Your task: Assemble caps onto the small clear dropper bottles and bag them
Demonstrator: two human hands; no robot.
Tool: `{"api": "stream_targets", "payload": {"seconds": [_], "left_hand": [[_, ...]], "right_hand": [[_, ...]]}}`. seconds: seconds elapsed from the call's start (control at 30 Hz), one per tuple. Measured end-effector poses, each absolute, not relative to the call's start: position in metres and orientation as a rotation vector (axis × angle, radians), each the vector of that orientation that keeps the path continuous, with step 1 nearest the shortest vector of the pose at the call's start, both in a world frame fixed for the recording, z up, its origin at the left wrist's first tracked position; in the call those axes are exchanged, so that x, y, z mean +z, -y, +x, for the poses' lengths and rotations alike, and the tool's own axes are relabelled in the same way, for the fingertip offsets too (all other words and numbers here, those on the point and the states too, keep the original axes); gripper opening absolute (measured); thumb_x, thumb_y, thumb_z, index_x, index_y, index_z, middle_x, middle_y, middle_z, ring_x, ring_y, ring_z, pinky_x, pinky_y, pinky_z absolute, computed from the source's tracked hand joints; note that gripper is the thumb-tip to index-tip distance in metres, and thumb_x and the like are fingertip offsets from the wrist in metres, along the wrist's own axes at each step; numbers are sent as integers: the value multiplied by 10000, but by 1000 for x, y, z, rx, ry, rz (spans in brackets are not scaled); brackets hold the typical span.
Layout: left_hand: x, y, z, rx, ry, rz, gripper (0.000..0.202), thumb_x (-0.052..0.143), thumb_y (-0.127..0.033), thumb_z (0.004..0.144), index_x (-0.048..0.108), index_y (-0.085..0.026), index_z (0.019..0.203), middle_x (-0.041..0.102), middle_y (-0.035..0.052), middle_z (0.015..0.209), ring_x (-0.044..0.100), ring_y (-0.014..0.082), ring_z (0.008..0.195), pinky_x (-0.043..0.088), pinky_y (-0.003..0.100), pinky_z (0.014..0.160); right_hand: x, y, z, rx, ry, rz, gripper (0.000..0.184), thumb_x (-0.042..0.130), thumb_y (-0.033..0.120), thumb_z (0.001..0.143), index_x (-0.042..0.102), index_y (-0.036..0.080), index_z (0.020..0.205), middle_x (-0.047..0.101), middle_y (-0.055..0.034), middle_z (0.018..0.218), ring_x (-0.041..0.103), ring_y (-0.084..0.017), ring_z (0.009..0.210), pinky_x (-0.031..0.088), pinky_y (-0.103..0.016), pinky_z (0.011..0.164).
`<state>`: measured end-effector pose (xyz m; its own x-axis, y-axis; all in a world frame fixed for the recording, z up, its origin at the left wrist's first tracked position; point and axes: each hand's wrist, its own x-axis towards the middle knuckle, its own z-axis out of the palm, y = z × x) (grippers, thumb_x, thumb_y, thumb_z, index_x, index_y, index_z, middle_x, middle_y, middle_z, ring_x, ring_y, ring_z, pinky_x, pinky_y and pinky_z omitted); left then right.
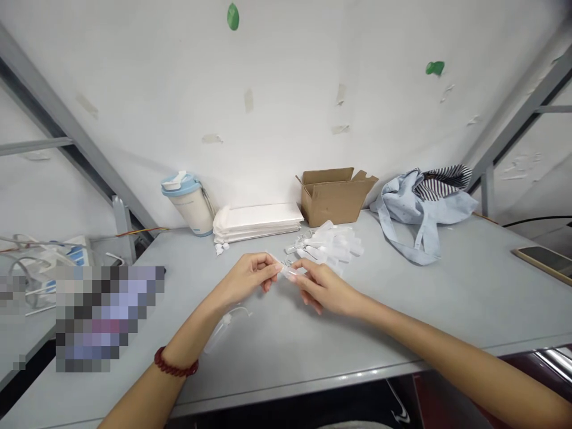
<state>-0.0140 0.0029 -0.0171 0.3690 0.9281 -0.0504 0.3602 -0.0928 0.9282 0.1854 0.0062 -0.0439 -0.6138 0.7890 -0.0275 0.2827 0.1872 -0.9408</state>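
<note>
My left hand (254,275) and my right hand (324,287) meet above the middle of the table. Between their fingertips is a small translucent plastic bottle (291,271). The left fingers pinch its left end, and the right thumb and fingers close round its body; much of it is covered. A similar bottle with a thin curved strap at its top (217,335) lies beside my left forearm. Just beyond my right hand is a loose heap of several translucent bottles (335,243). A few small white pieces (221,248) sit behind my left hand.
Along the wall stand a blue-lidded tumbler (190,204), a stack of white padded envelopes (259,220) and an open cardboard box (337,201). A light blue cloth bag (415,208) lies to their right. A phone (547,262) is at the right edge, and cables (33,262) are at left.
</note>
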Motion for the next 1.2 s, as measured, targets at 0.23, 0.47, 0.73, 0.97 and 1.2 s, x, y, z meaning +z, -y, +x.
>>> {"api": "stream_targets", "payload": {"seconds": [0.23,0.47,0.73,0.97,1.2], "left_hand": [[-13,1,-13,646,-1042,1665,213,578,-383,794,599,-171,807,548,-7,696,499,113,599,430,242,593],[-9,2,-13,694,-1040,1616,166,636,-313,761,600,-182,858,585,-16,741,528,113,634,446,242,633],[-13,1,-14,588,-1149,1723,299,499,-397,845,604,-153,706,551,-20,572,515,115,537,420,237,580],[-7,6,-11,655,-1078,1827,197,535,-352,824,611,-172,847,621,7,811,564,141,720,441,245,679],[-11,4,-9,626,-1204,1746,271,493,-362,824,540,-166,644,523,-40,589,501,110,542,388,235,566]], "right_hand": [[-46,-8,189,1627,1962,-923,336,403,502,905,471,173,889,587,47,505,455,-63,317,323,-170,350],[-47,-12,186,1899,1734,-861,330,417,495,899,427,182,792,558,57,486,419,-44,301,276,-151,322],[-46,-10,185,1808,1773,-860,355,425,510,888,436,178,763,531,60,460,402,-43,301,263,-154,321],[-47,-12,184,1919,1665,-867,371,443,530,874,474,171,785,493,75,425,344,-37,275,204,-164,305],[-50,-8,183,1513,1901,-932,363,380,521,903,462,182,802,502,55,474,402,-68,346,296,-191,374]]}}
